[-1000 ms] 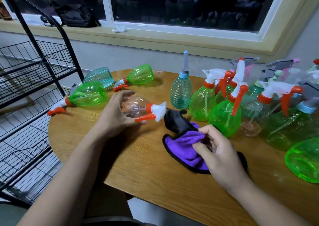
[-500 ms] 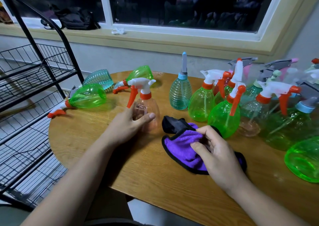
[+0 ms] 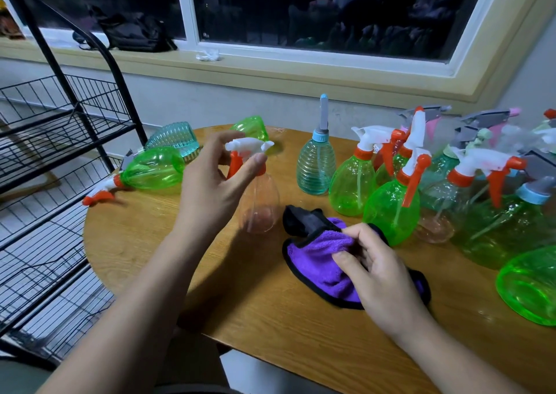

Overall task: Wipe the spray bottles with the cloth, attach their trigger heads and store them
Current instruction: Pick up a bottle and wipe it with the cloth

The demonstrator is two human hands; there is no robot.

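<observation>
- Head view: the left hand (image 3: 210, 183) holds the clear bottle (image 3: 261, 210) by its trigger head (image 3: 248, 146). Its fingers (image 3: 255, 163) and thumb are curled round the head and pinch it.
- The clear bottle stands upright on the worktop (image 3: 270, 318), just left of the cloth (image 3: 316, 264). I think the hand holds the top so it can twist the head tight or lift the bottle away.
- The right hand (image 3: 385, 276) lies on the cloth. Its fingers are curled and grip a fold of it. The cloth sits on the worktop close to the person, so I think it is kept ready for the next wipe.
- A green bottle (image 3: 153, 168) lies on its side at the left, near the rack (image 3: 60, 128). Its head is on. I guess it is done and waits to go on the rack.
- More bottles (image 3: 349, 183) stand crowded together on the right. I think they wait for their turn.
</observation>
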